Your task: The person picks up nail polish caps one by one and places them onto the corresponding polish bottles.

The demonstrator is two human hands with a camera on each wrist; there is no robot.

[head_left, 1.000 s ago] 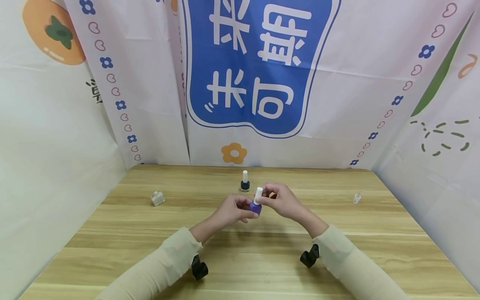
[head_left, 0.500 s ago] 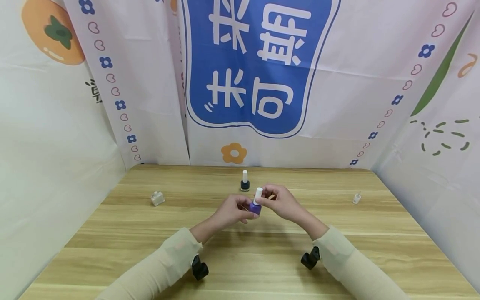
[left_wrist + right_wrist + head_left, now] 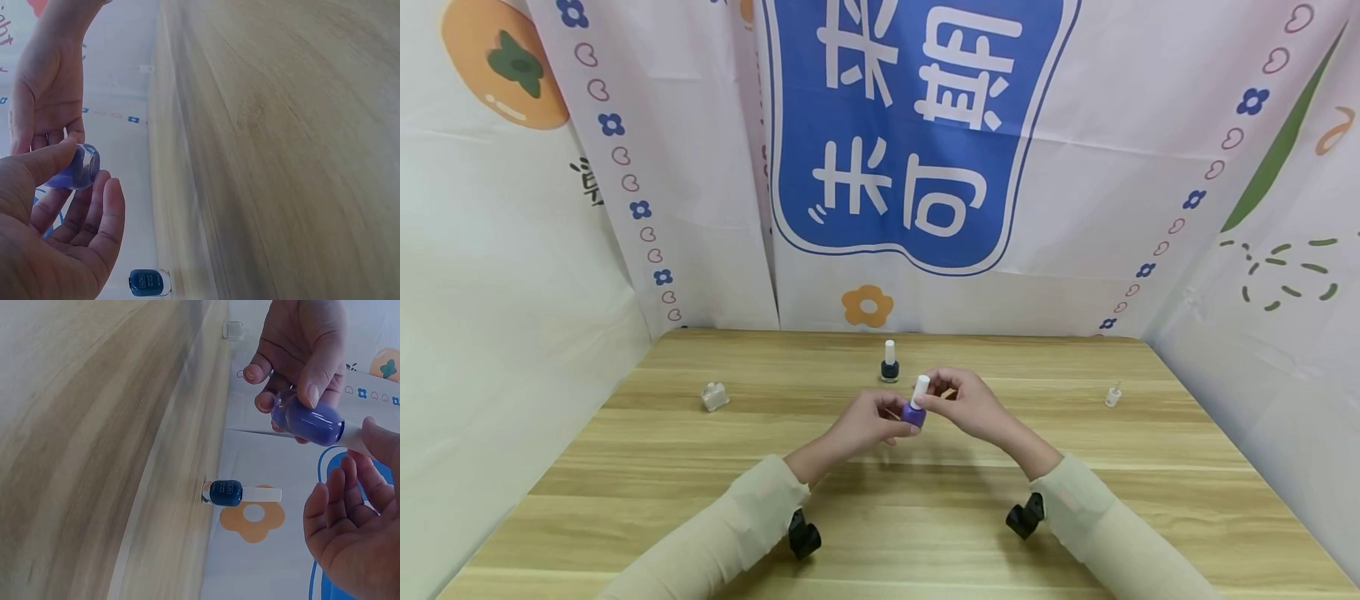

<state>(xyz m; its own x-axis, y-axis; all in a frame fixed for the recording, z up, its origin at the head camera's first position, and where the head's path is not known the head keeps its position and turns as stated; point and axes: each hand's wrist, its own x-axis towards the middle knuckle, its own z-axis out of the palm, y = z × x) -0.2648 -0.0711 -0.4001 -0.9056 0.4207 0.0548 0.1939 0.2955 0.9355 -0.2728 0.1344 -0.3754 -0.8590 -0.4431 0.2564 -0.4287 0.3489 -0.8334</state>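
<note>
A purple nail polish bottle (image 3: 913, 416) with a white cap (image 3: 921, 390) is held above the table, tilted slightly. My left hand (image 3: 868, 423) pinches its glass body between thumb and fingers. The right hand (image 3: 962, 402) pinches the cap between thumb and forefinger, which the right wrist view shows beside the purple bottle (image 3: 315, 425). In that view the cap meets the bottle's neck. From the left wrist, the bottle's clear base (image 3: 92, 161) is visible while the cap is hidden behind the hand. Just behind the hands, a dark teal nail polish bottle (image 3: 890, 371) stands upright with its white cap on.
On the wooden table (image 3: 880, 517), a clear, capless-looking little bottle (image 3: 714, 397) sits at the left. A small white piece with a thin stem pointing up (image 3: 1113, 397) stands at the right. Printed cloth (image 3: 1075, 217) hangs along the back and both sides.
Both hands and the purple nail polish bottle have shifted very slightly to the right. The grip on body and cap looks the same, and the other things stay put.
</note>
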